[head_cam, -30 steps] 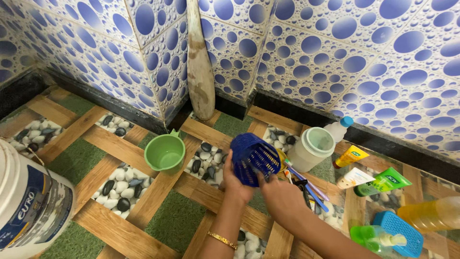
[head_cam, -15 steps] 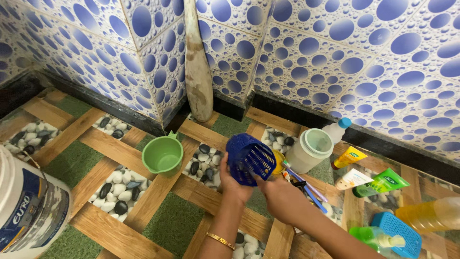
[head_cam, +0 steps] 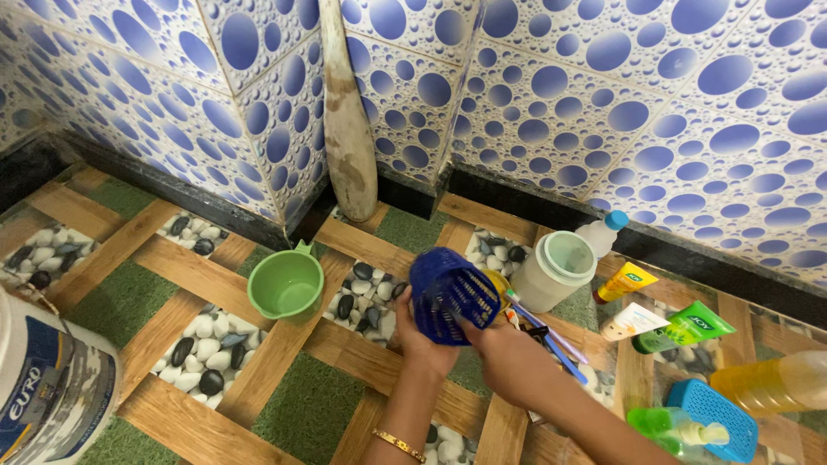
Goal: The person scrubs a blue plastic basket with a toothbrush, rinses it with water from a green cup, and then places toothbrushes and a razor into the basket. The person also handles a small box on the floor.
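Blue slotted basket (head_cam: pixel 451 295) held tilted above the patterned floor (head_cam: pixel 284 405), its open mouth turned toward the wall. Left hand (head_cam: pixel 422 340) cupped under its lower side, fingers curled against the plastic. Right hand (head_cam: pixel 515 362) closed on the rim from the right, toothbrushes (head_cam: pixel 543 331) poking out just beside it. Green mug (head_cam: pixel 285 283) well to the left, white jar (head_cam: pixel 558 269) near on the right.

Both forearms reached forward, converging at the blue basket (head_cam: pixel 452 294). The left hand (head_cam: pixel 422 340) cupped its underside from below, fingers curled, a gold bangle at the wrist. The right hand (head_cam: pixel 508 357) gripped its right rim, knuckles up.
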